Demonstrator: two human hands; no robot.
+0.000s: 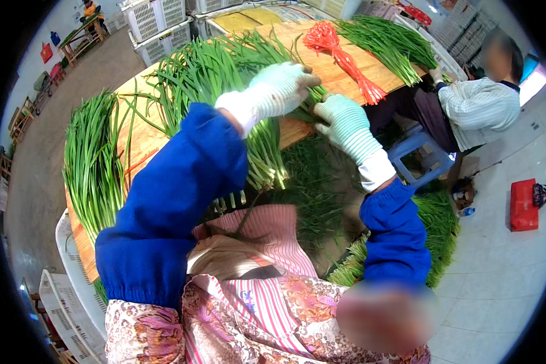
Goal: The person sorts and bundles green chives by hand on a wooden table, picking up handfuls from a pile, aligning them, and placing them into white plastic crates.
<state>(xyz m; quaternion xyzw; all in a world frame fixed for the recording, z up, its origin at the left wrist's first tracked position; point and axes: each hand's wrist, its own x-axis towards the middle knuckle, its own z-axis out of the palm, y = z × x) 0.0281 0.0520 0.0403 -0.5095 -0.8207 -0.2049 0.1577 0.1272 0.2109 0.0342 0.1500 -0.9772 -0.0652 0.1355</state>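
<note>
My right hand (347, 124), in a striped green-and-white glove, is closed round the stem end of a small bunch of garlic chives (312, 104) at the table's near edge. My left hand (279, 88), gloved the same way, lies just over that bunch with its fingers curled in; what they pinch is hidden. Left of it, a big loose heap of chives (194, 70) spreads over the wooden table (303, 130), pale stems toward me. Red plastic ties (346, 57) lie bundled beyond my right hand.
Another chive pile (91, 158) lies at the table's left end, and more bunches (388, 45) at the far right. A person (479, 109) sits at right by a blue stool (421, 155). Chives (434, 230) also lie on the floor. White crates (158, 27) stand behind.
</note>
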